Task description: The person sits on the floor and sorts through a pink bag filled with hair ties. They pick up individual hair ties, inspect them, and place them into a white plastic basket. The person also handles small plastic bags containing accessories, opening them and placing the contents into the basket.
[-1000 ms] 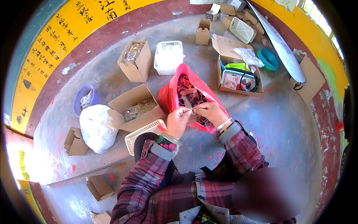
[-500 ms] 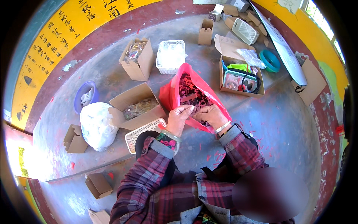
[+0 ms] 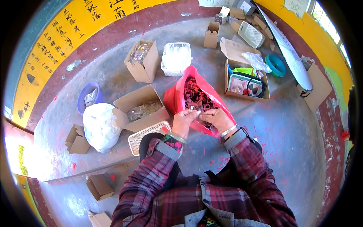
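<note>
A red bag (image 3: 174,99) stands open in front of me, filled with dark red, ring-like pieces (image 3: 196,92). Over its near edge my left hand (image 3: 183,124) is closed, thumb and fingers pinched together, with a small pale bit at the fingertips. Close beside it, my right hand (image 3: 220,120) is also closed in a pinch, almost meeting the left fingertips. What either hand holds is too small to name. Both wrists rest near the bag's rim.
Left of the bag are a cardboard box (image 3: 159,117) of small wrapped pieces, a cream basket (image 3: 137,145) and a white plastic sack (image 3: 101,128). Beyond it stand a white basket (image 3: 175,72) and a taller carton (image 3: 148,70). Red scraps (image 3: 223,162) litter the floor at right.
Both hands stay pinched at the bag, with small finger shifts; a pale bit now shows at my left fingertips. The whole view has shifted slightly.
</note>
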A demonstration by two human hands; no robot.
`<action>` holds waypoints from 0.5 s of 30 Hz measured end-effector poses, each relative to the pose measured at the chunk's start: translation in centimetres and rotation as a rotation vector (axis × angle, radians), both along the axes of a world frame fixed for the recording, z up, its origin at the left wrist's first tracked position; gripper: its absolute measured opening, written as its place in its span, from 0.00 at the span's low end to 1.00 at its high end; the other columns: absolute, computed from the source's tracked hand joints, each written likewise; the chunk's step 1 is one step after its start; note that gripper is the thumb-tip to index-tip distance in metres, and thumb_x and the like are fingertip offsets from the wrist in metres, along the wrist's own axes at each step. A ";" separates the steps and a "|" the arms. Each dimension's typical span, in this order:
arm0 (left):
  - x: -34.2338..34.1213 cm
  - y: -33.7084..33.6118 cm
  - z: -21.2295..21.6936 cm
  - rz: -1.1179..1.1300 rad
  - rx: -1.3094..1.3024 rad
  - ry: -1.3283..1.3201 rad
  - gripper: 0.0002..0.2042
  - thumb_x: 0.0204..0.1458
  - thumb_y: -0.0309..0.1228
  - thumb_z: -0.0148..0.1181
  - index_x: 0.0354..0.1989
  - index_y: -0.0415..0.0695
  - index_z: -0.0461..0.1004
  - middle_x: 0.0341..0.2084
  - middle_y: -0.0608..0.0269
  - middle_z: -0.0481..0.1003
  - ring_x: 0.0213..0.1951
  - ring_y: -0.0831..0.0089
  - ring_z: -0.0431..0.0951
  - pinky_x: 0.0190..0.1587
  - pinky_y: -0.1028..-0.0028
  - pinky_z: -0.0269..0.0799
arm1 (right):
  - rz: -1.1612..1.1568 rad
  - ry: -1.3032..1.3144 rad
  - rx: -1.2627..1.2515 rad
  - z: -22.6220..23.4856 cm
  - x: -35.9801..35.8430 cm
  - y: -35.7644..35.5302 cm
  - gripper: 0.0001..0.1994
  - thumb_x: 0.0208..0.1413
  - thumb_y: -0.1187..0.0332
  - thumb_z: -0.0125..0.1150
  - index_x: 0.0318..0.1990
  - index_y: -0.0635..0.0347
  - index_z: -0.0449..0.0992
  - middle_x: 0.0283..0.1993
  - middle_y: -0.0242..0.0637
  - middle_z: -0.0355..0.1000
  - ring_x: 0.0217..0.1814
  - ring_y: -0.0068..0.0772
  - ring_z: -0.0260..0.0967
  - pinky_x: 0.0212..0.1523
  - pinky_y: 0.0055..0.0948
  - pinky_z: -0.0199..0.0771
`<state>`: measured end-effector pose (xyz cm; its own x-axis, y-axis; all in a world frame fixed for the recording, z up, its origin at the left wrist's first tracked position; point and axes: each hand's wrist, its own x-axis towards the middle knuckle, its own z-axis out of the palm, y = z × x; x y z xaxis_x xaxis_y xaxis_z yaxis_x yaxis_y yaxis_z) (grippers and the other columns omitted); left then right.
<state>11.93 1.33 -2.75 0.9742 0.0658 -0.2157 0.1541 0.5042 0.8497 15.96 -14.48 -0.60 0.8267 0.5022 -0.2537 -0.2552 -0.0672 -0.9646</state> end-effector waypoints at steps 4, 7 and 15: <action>0.4 0.2 -1.0 -0.007 -0.061 -0.010 0.06 0.48 0.27 0.60 0.31 0.37 0.74 0.26 0.66 0.74 0.30 0.81 0.70 0.37 0.81 0.65 | -0.004 0.016 0.032 -0.1 0.0 0.1 0.10 0.49 0.69 0.61 0.33 0.68 0.78 0.26 0.33 0.73 0.28 0.19 0.67 0.32 0.19 0.68; 0.5 0.4 -1.1 -0.027 -0.072 -0.013 0.07 0.48 0.27 0.60 0.32 0.36 0.74 0.27 0.65 0.74 0.31 0.79 0.71 0.38 0.79 0.65 | 0.000 0.000 0.030 0.1 0.0 0.0 0.09 0.49 0.70 0.61 0.33 0.68 0.78 0.26 0.34 0.74 0.28 0.19 0.68 0.32 0.19 0.68; 0.3 0.0 -0.3 -0.070 -0.069 -0.054 0.10 0.49 0.29 0.59 0.38 0.37 0.74 0.30 0.63 0.75 0.33 0.80 0.73 0.38 0.80 0.68 | -0.097 -0.053 0.078 0.2 -0.3 0.3 0.05 0.46 0.74 0.62 0.27 0.68 0.77 0.24 0.32 0.73 0.25 0.18 0.66 0.28 0.18 0.67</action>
<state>12.24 1.36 -3.01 0.9863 -0.0161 -0.1644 0.1459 0.5515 0.8213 15.69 -14.13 -0.40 0.8834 0.4361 -0.1714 -0.2050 0.0308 -0.9783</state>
